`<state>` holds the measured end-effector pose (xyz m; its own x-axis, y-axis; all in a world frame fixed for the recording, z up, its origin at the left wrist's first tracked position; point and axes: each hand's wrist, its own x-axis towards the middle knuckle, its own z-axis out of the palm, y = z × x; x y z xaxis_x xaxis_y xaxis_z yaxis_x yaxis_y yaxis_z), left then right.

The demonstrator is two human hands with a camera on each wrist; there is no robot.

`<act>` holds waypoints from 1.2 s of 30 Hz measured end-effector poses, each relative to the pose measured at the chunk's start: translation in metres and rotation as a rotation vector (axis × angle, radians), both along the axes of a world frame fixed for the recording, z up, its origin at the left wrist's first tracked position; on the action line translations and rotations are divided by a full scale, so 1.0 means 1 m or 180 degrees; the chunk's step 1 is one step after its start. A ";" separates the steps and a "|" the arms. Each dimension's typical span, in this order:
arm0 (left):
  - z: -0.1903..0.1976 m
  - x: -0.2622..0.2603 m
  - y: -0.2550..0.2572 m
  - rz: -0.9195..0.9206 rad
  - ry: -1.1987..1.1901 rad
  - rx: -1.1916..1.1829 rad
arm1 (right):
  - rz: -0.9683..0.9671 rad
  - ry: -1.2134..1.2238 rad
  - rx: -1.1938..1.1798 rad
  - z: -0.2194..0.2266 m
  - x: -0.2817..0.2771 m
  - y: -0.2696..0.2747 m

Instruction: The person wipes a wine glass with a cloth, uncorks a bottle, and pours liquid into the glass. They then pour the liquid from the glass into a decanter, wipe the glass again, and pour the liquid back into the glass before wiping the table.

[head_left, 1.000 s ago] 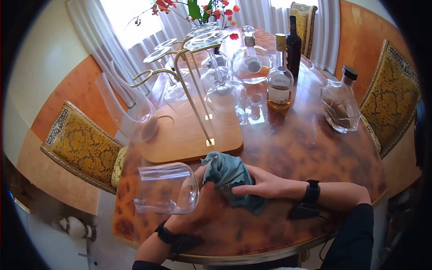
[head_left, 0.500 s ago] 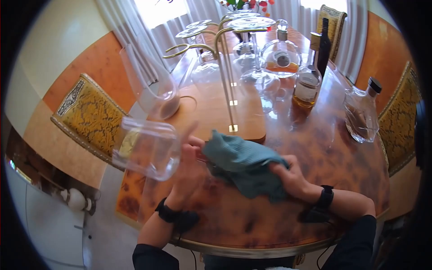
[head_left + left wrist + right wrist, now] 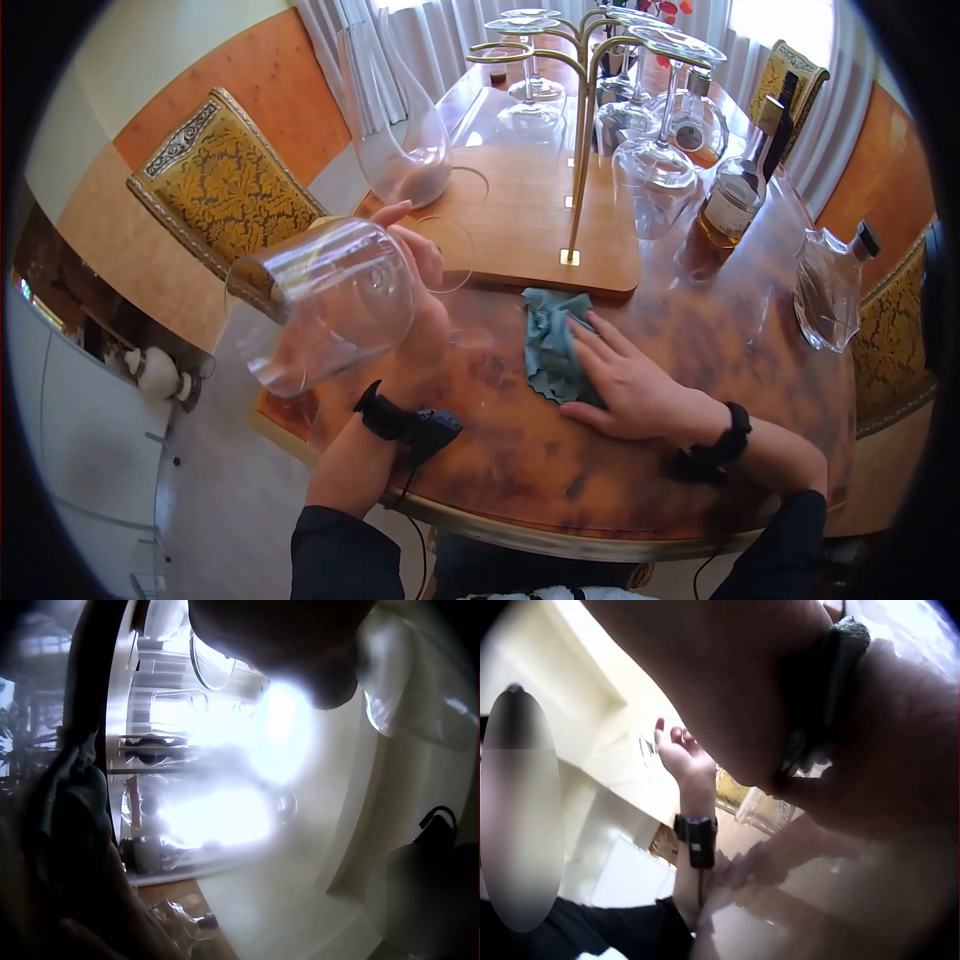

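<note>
The left hand (image 3: pixel 428 322) holds a clear, stemmed wine glass (image 3: pixel 325 300) sideways above the glossy brown table (image 3: pixel 500 450), fingers curled at its stem. The right hand (image 3: pixel 638 392), fingers outstretched, rests on a crumpled teal cloth (image 3: pixel 552 350) on the table.

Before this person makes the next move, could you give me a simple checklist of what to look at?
1. Left hand has the wine glass: ok, held off the table, tipped on its side.
2. Right hand free to help: not ok, it lies on the cloth.
3. Open hook on the brass rack: ok, the near left one shows no glass.
4. Glass's foot clear of the wooden base: cannot tell, they overlap in the head view.
5. Dark-capped bottle out of the way: ok, apart from both hands.
6. Glass spotless: cannot tell through the reflections.
</note>
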<state>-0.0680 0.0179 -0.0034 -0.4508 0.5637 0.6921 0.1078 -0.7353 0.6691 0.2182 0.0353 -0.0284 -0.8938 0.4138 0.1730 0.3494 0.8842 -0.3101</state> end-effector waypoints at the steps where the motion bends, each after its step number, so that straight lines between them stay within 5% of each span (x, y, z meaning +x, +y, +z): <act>1: -0.002 -0.008 0.002 -0.0401 -0.0001 0.0003 | 0.0002 0.0001 -0.0007 -0.004 -0.013 0.001; 3: 0.005 -0.002 0.000 -0.0359 0.0058 0.0129 | 0.0272 0.0143 0.0124 -0.011 -0.042 0.009; 5: 0.022 0.020 -0.007 0.0479 -0.0356 -0.0248 | 0.0385 0.0255 0.0093 -0.015 -0.077 0.008; 8: 0.019 0.014 -0.004 0.0612 -0.0312 -0.0339 | 0.0599 0.0450 -0.0018 -0.023 -0.115 -0.013; 11: 0.010 -0.010 0.002 0.0058 -0.0288 -0.0168 | 0.1116 0.0533 -0.0174 -0.024 -0.112 -0.039; 15: 0.022 0.003 -0.001 0.0439 -0.0486 -0.0045 | 0.1674 0.0168 -0.0208 -0.020 -0.078 -0.031; 21: 0.023 0.017 -0.008 -0.1003 -0.1410 0.0171 | 0.0856 0.0480 0.0484 -0.016 -0.078 0.004; 23: 0.021 0.019 -0.010 -0.1162 -0.1364 0.0184 | 0.0670 0.0961 -0.0567 -0.022 -0.082 0.012; 24: 0.020 0.023 -0.010 -0.1324 -0.1388 0.0196 | 0.0657 0.0973 -0.0521 -0.024 -0.085 0.015; 26: 0.016 0.034 -0.011 -0.1621 -0.1451 0.0211 | -0.0791 0.1816 -0.2488 -0.017 -0.095 0.017; 27: 0.015 0.041 -0.014 -0.1650 -0.1432 0.0242 | -0.0794 0.1837 -0.2446 -0.011 -0.096 0.017; 29: 0.012 0.056 -0.018 -0.1689 -0.1533 -0.0199 | -0.0706 0.3106 -0.6062 0.015 -0.097 0.012; 31: 0.003 0.059 -0.020 -0.1974 -0.1423 -0.0121 | -0.0907 0.3223 -0.6198 0.037 -0.094 0.003; 34: 0.003 0.048 -0.020 -0.1136 0.0037 -0.0442 | -0.1310 0.2895 -0.5818 0.044 -0.075 0.000; 36: 0.008 0.040 -0.020 -0.0882 0.0049 -0.0495 | -0.1104 0.2779 -0.5350 0.054 -0.049 -0.005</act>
<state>-0.0279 -0.0025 0.0042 -0.2553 0.7632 0.5936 -0.0712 -0.6271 0.7756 0.1692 0.0299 0.0253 -0.6477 0.7210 -0.2462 -0.2822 -0.5272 -0.8015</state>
